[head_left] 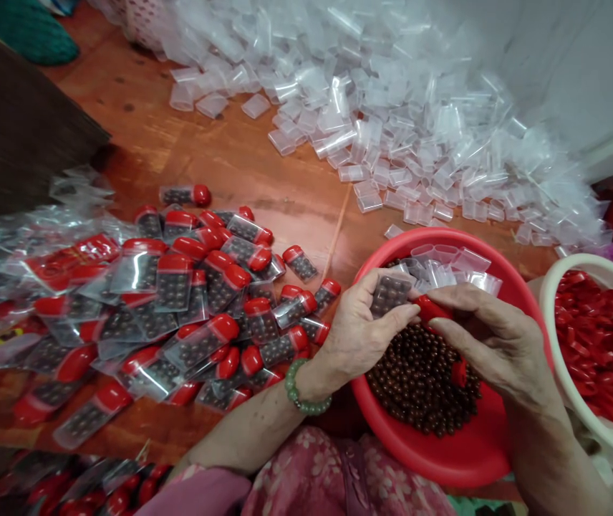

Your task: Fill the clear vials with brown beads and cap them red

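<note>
In the centre right of the frame, your left hand point(352, 333) is closed on a clear box point(391, 294) of dark balls, thumb along its near side. Your right hand point(505, 344) pinches a red cap point(430, 308) between thumb and fingers at the box's right end; whether the cap is seated, you cannot tell from here. Both are over the red basin point(446, 466), above loose brown balls point(419, 387), with empty clear boxes point(438, 269) at its far side.

The likeliest trouble is a spill: tip the box's right end down while the cap is loose, and balls could roll out, though the basin should catch most. Push the cap on crooked and it may jam or pop off; squeeze the thin walls too hard and the mouth could bow out of shape. A second red cap point(460, 373) shows just under your right hand; loosen those fingers and it might drop among the balls. Reaching carelessly toward the white tub point(547, 315), lower right, could knock its rim.
</note>
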